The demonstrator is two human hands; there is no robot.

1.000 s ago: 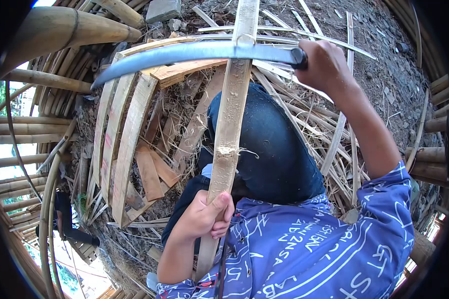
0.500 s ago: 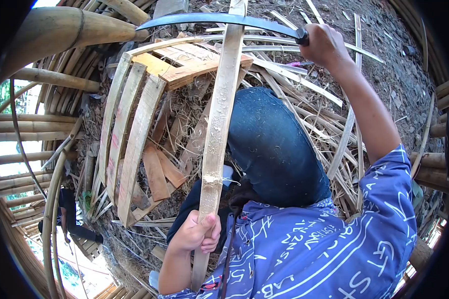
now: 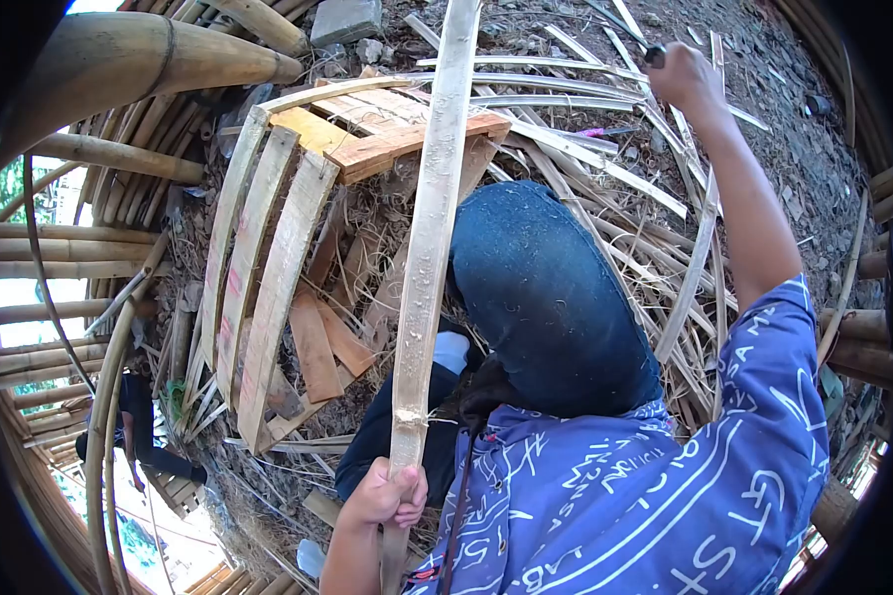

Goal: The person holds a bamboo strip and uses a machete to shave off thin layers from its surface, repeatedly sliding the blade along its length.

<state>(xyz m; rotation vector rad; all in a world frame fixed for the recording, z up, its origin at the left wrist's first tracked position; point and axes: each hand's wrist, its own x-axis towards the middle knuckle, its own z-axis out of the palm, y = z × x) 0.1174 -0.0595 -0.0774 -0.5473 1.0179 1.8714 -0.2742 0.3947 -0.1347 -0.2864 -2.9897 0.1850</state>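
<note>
My left hand (image 3: 387, 493) is wrapped round the lower end of a long split bamboo strip (image 3: 432, 213). The strip rises past my bent knee (image 3: 536, 288) to the top edge of the picture, with a ragged fibrous node low down. Up at the far right, my right hand (image 3: 687, 81) is closed on the dark handle of a long curved knife (image 3: 655, 57). Only a bit of its blade shows, pointing away toward the top edge; the rest is out of view.
A slatted wooden crate (image 3: 298, 188) stands left of the strip, with loose wood pieces (image 3: 315, 347) beside it. Cut strips and shavings (image 3: 625, 238) litter the ground at right. Thick bamboo poles (image 3: 89, 74) jut in at upper left. Another person (image 3: 134, 426) is at far left.
My right hand has swung the knife up and away from the strip, so its blade no longer crosses it. The strip and my left hand have shifted slightly down and left.
</note>
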